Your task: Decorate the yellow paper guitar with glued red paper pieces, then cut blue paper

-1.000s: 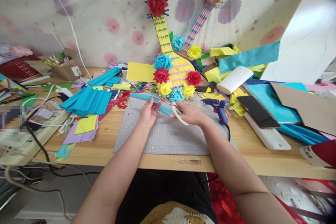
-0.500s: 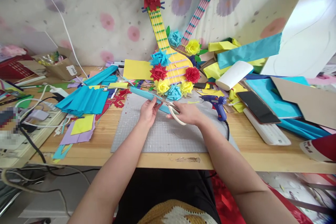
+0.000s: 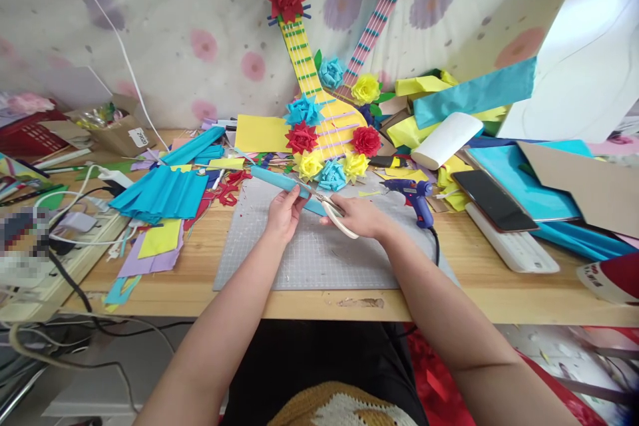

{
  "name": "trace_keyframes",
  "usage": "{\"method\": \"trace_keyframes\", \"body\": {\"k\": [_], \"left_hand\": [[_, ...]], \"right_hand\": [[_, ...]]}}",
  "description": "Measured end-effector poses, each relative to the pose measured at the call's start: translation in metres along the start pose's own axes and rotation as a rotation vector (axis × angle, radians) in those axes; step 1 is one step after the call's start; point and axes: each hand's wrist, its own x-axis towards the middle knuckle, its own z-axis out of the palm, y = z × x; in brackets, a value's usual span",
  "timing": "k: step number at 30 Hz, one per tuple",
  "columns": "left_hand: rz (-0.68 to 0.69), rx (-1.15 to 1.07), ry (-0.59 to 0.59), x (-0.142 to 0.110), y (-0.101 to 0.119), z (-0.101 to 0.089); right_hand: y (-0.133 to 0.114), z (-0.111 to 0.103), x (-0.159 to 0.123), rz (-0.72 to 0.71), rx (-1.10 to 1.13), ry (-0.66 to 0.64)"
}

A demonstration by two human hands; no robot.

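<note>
My left hand pinches a long blue paper strip between thumb and fingers, above the grey cutting mat. Wrapped around the white handles of a pair of scissors is my right hand. The scissor blades point left and lie against the strip, close to my left fingertips. Part of the strip runs on to the right under the scissors. Behind the hands leans a yellow paper guitar trimmed with red, blue and yellow paper flowers.
A blue glue gun stands right of my right hand, its cord trailing off the mat. Folded blue crepe paper lies at left. A phone rests on a white device; a red-and-white cup stands at the right edge.
The scissor handles have swung slightly closer together and the blades lie nearer one another. Both hands keep nearly the same place; the whole view has shifted a little.
</note>
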Motion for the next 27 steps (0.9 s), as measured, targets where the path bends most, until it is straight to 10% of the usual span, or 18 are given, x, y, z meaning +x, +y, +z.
{"method": "trace_keyframes", "body": {"k": [27], "left_hand": [[0.018, 0.046, 0.055, -0.0017, 0.0023, 0.0012]], "right_hand": [[0.0002, 0.0081, 0.0043, 0.023, -0.053, 0.043]]}}
